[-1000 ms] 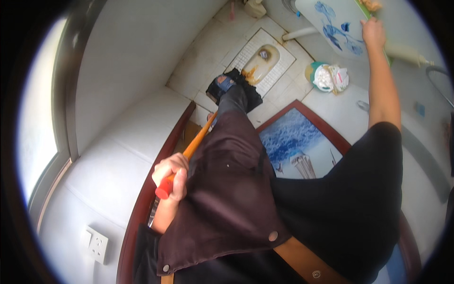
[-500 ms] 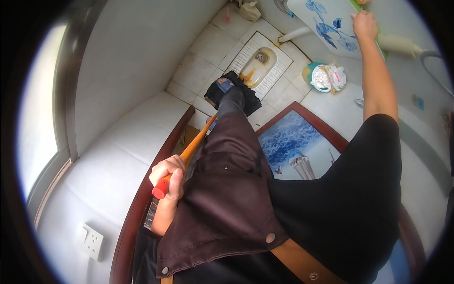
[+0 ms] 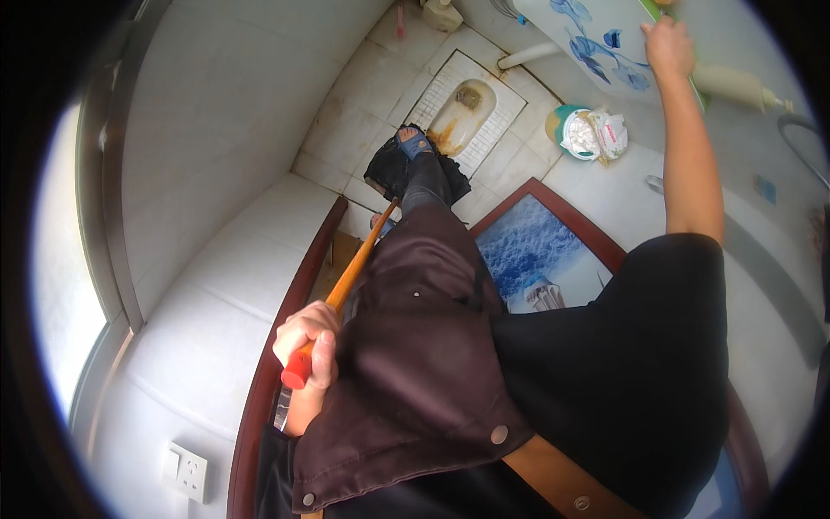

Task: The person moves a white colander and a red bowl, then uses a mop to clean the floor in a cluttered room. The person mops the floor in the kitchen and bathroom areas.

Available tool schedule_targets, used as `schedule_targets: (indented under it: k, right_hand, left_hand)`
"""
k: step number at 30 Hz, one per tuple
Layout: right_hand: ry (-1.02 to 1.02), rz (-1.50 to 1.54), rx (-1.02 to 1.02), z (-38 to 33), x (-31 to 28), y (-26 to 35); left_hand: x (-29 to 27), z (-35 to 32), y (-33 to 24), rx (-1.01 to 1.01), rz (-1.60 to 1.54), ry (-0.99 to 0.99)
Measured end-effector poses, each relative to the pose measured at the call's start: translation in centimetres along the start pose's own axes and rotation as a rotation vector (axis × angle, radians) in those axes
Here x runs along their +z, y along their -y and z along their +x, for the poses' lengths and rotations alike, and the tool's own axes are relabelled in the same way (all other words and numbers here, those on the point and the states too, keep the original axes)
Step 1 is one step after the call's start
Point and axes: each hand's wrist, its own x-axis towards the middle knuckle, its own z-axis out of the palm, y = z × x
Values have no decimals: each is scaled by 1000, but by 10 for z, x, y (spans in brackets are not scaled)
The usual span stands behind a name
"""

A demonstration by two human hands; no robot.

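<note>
My left hand (image 3: 309,346) is closed round the red-capped top of an orange pole (image 3: 359,259). The pole slants down to a dark mop head or cloth (image 3: 389,173) on the tiled floor beside my foot in a blue slipper (image 3: 415,143). My right arm stretches up and away. My right hand (image 3: 670,43) is curled on a green object (image 3: 699,93) against a white surface with blue flower patterns (image 3: 596,35). A dark brown apron (image 3: 415,372) hangs down my front.
A stained white squat toilet (image 3: 467,108) is set in the floor ahead. A teal bin (image 3: 588,134) full of white paper stands to its right. A brown-framed door panel with a blue sea picture (image 3: 536,259), a wall socket (image 3: 188,471) and a window (image 3: 60,285) are close by.
My right hand has shifted a little up and left along the flowered surface. My left hand still holds the pole in the same place.
</note>
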Motion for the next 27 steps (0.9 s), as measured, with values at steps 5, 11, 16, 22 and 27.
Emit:
schedule_targets:
  k: [5,11,16,22,27]
  right_hand:
    - [-87,-112,-115,24,21,-10]
    - [-97,-52,-13,47,52,-29]
    - [-107,-2,-46,37,30,-5]
    - [-342,-27,-174,26,32,-7]
    - [-242,51,-82,30,36,-15]
  left_hand:
    - [-4,1,-12,-39,1,4]
    - [-6,-27,-37,4,-17,52]
    - [1,-46,-24,3,40,60]
    - [8,-46,-20,12,23,97]
    - [15,-36,-10,13,69,160]
